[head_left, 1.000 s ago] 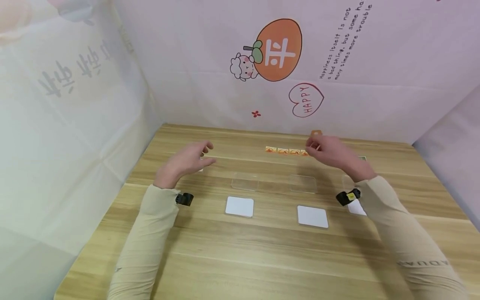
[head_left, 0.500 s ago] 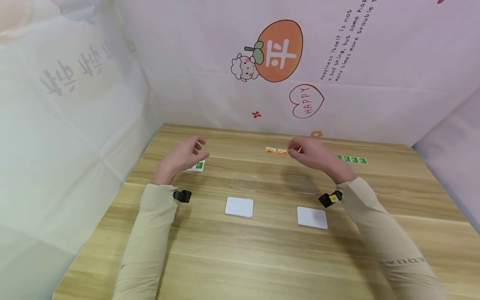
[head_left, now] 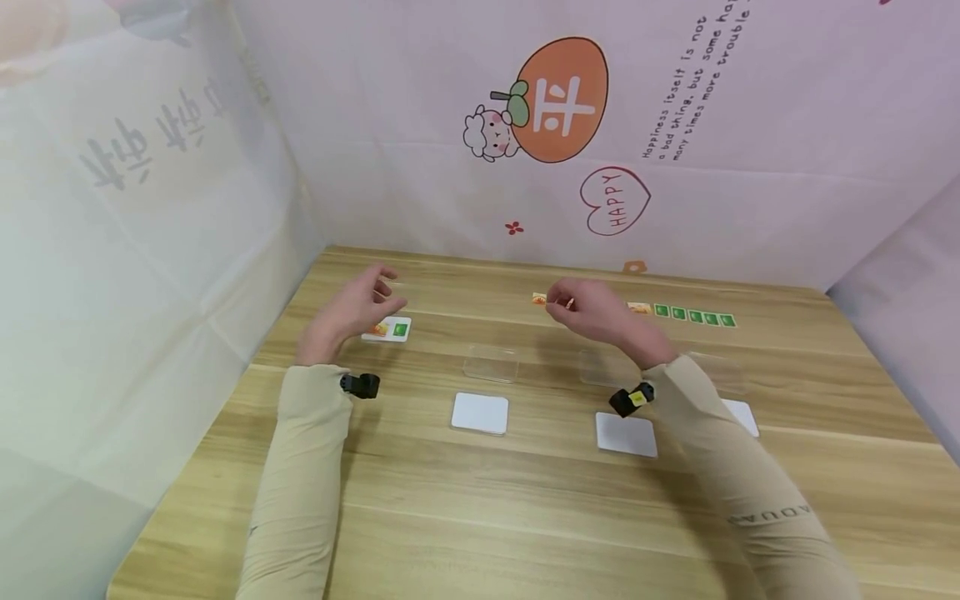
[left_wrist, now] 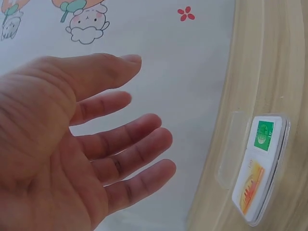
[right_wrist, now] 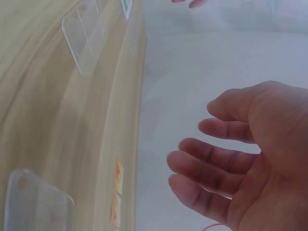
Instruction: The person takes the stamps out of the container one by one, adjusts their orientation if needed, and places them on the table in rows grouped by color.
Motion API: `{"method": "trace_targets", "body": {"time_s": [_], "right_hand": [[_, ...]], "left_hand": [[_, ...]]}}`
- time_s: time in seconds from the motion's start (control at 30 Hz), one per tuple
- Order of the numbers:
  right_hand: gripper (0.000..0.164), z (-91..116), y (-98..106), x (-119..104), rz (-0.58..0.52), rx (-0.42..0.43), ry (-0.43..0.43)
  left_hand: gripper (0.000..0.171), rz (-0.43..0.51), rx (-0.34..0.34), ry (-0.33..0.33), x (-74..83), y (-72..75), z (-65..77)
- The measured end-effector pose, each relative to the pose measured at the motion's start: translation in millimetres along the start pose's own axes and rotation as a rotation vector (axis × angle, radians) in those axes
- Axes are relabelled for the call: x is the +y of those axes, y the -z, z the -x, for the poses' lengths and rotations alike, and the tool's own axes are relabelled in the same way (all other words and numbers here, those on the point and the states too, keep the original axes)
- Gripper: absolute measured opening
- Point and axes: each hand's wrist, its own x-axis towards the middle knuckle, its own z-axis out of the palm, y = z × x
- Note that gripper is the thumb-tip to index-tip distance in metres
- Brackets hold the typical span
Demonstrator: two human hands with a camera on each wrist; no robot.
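My left hand [head_left: 345,317] is raised over the far left of the table, fingers loosely bent and holding nothing. Just beyond it lies a white card [head_left: 390,331] in a clear case, bearing an orange stamp and a green stamp [left_wrist: 263,135]. My right hand [head_left: 596,312] hovers above a row of small orange stamps [head_left: 538,298], partly hiding them. In the right wrist view its relaxed fingers [right_wrist: 202,168] hold nothing. Farther right, a row of several green stamps [head_left: 696,317] continues the line.
Clear plastic cases [head_left: 491,364] lie in a row across the middle of the wooden table [head_left: 465,517]. Nearer stand white blank cards [head_left: 480,413], one partly behind the right sleeve [head_left: 727,467]. A printed white cloth [head_left: 420,192] walls the back and sides.
My right hand has moved left along the stamp row, uncovering the green stamps. My left hand has drifted slightly left and away, uncovering the card with two stamps.
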Motion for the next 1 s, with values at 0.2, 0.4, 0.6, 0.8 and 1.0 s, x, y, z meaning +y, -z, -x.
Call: {"method": "trace_targets", "body": {"time_s": [0.2,0.4,0.6,0.8,1.0], "right_hand": [[0.019,-3,-9,-6,-0.044,-0.017,-0.02],[0.014,-7,-17,-10,-0.062,-0.007,0.012],[0.013,-11,-21,-18,-0.07,-0.02,0.013],[0.013,-16,-27,-24,-0.072,-0.03,0.035],[0.016,-23,-31,-33,-0.087,-0.061,0.035]], "left_hand": [[0.054,0.023,0.063,0.031,-7.4,-1.1,-0.3],[0.055,0.024,0.126,0.07,-19.6,-4.0,1.6],[0.055,0.027,0.123,0.101,-28.1,-7.2,3.9],[0.056,0.04,0.11,0.12,-35.8,-10.9,4.4],[0.054,0.091,0.09,0.146,-42.9,-13.1,4.5]]}}
